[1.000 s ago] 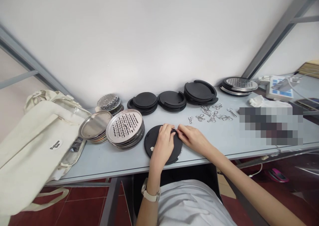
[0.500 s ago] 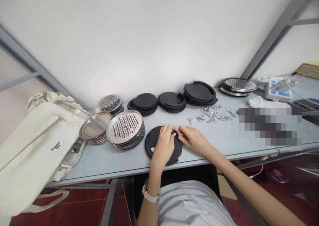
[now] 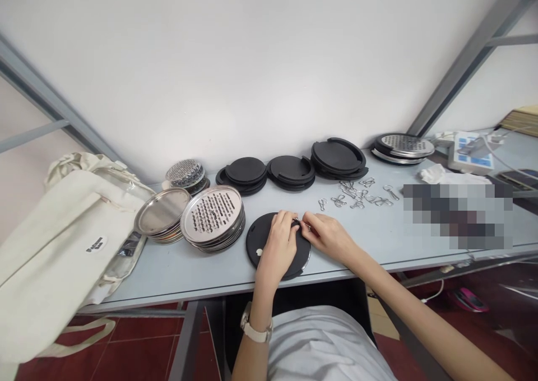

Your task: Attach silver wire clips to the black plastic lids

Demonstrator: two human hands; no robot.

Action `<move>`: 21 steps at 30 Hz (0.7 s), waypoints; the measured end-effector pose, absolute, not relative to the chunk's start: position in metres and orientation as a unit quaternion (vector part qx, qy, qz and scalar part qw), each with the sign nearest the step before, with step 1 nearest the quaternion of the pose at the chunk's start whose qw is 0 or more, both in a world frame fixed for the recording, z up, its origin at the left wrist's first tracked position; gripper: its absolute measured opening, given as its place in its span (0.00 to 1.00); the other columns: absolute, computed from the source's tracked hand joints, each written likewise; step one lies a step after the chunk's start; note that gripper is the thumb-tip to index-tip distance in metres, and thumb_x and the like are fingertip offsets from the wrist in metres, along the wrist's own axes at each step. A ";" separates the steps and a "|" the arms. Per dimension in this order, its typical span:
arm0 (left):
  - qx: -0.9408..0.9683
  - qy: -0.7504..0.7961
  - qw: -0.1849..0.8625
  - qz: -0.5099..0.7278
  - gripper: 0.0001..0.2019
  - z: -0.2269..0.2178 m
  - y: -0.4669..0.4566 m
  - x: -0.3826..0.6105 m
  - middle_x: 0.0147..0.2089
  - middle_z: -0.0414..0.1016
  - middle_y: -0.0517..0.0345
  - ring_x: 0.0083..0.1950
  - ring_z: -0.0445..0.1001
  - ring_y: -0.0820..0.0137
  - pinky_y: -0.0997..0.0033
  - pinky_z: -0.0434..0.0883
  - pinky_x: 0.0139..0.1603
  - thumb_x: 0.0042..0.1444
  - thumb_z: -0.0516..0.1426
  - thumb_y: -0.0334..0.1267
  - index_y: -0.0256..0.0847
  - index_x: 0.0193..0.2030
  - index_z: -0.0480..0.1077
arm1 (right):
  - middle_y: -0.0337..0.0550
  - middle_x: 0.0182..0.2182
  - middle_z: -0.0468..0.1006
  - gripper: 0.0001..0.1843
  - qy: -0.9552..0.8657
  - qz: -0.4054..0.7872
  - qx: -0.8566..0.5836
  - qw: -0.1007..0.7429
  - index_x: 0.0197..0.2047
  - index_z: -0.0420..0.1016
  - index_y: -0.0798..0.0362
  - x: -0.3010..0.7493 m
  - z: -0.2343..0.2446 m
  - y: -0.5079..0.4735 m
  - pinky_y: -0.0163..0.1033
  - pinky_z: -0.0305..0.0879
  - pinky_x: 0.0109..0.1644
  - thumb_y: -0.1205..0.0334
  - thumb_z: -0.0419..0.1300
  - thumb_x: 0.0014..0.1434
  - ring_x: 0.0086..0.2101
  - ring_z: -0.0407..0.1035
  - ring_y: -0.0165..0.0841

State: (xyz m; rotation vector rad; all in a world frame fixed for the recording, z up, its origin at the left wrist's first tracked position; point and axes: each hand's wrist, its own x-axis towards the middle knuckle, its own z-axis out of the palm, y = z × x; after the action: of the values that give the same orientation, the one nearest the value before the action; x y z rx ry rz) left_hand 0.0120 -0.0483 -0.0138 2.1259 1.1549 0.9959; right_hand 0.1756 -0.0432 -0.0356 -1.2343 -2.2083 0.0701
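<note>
A round black disc (image 3: 261, 240) with a small white mark lies near the front edge of the desk; a shiny metal rim shows along its right side. My left hand (image 3: 282, 241) is laid over it, its fingers bent and closed at the upper right edge. Right beside those fingertips, my right hand (image 3: 327, 234) pinches a small metal wire clip (image 3: 297, 219) against the disc's edge. Fingers partly hide the clip. Several loose wire clips (image 3: 357, 194) lie behind my right hand.
Left of the disc stand a stack of metal grater discs (image 3: 212, 215) and a stack of plain metal lids (image 3: 162, 213). Black round cases (image 3: 245, 171) line the wall. A cream canvas bag (image 3: 63, 235) hangs over the left end. A white power strip (image 3: 471, 151) sits far right.
Both hands stay at the disc's upper right edge, and their fingers have shifted only slightly around the clip. The whole view has moved a little.
</note>
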 end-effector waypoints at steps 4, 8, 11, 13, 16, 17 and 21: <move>0.785 0.424 0.257 0.371 0.10 -0.013 -0.048 0.013 0.45 0.67 0.53 0.50 0.67 0.62 0.59 0.66 0.52 0.61 0.48 0.25 0.43 0.44 0.64 | 0.38 0.22 0.67 0.09 -0.832 0.026 -0.465 0.302 0.32 0.59 0.50 0.176 -0.037 -0.042 0.36 0.54 0.29 0.63 0.47 0.66 0.24 0.62 0.33; 0.784 0.423 0.262 0.371 0.10 -0.014 -0.048 0.013 0.45 0.67 0.54 0.50 0.66 0.64 0.61 0.66 0.53 0.61 0.49 0.24 0.42 0.44 0.64 | 0.37 0.21 0.65 0.09 -0.830 0.031 -0.465 0.306 0.31 0.57 0.50 0.176 -0.036 -0.043 0.36 0.54 0.29 0.64 0.47 0.65 0.23 0.61 0.32; 0.783 0.435 0.245 0.371 0.09 -0.016 -0.046 0.013 0.44 0.68 0.54 0.48 0.67 0.64 0.60 0.66 0.52 0.62 0.48 0.25 0.42 0.42 0.64 | 0.35 0.20 0.63 0.09 -0.816 0.044 -0.467 0.338 0.30 0.57 0.50 0.176 -0.033 -0.046 0.35 0.55 0.28 0.64 0.48 0.64 0.22 0.60 0.31; 0.782 0.445 0.227 0.374 0.09 -0.018 -0.043 0.012 0.43 0.67 0.54 0.48 0.67 0.63 0.59 0.66 0.52 0.62 0.47 0.25 0.42 0.41 0.64 | 0.35 0.20 0.62 0.09 -0.801 0.061 -0.473 0.363 0.30 0.57 0.49 0.177 -0.030 -0.048 0.34 0.55 0.27 0.64 0.48 0.64 0.21 0.59 0.30; 0.780 0.446 0.218 0.382 0.09 -0.020 -0.040 0.011 0.44 0.67 0.53 0.49 0.68 0.63 0.59 0.66 0.52 0.62 0.47 0.25 0.41 0.42 0.65 | 0.35 0.20 0.64 0.09 -0.793 0.092 -0.473 0.374 0.32 0.59 0.50 0.177 -0.028 -0.049 0.33 0.56 0.26 0.63 0.47 0.65 0.21 0.60 0.29; 0.780 0.445 0.217 0.382 0.09 -0.020 -0.039 0.011 0.44 0.67 0.53 0.49 0.68 0.63 0.59 0.66 0.52 0.62 0.47 0.25 0.41 0.43 0.64 | 0.35 0.21 0.65 0.09 -0.792 0.099 -0.472 0.373 0.32 0.59 0.50 0.177 -0.028 -0.049 0.33 0.56 0.27 0.62 0.47 0.66 0.21 0.61 0.29; 0.770 0.454 0.230 0.384 0.10 -0.019 -0.040 0.010 0.46 0.67 0.52 0.51 0.68 0.63 0.58 0.67 0.53 0.63 0.48 0.26 0.42 0.46 0.64 | 0.37 0.22 0.67 0.08 -0.784 0.111 -0.488 0.368 0.35 0.60 0.50 0.176 -0.029 -0.048 0.34 0.58 0.27 0.61 0.46 0.67 0.21 0.62 0.30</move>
State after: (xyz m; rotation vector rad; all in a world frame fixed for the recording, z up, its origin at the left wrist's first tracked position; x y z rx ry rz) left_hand 0.0104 -0.0404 -0.0188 2.1190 1.2497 1.0571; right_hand 0.1760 -0.0478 -0.0285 -1.2526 -2.0137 0.2851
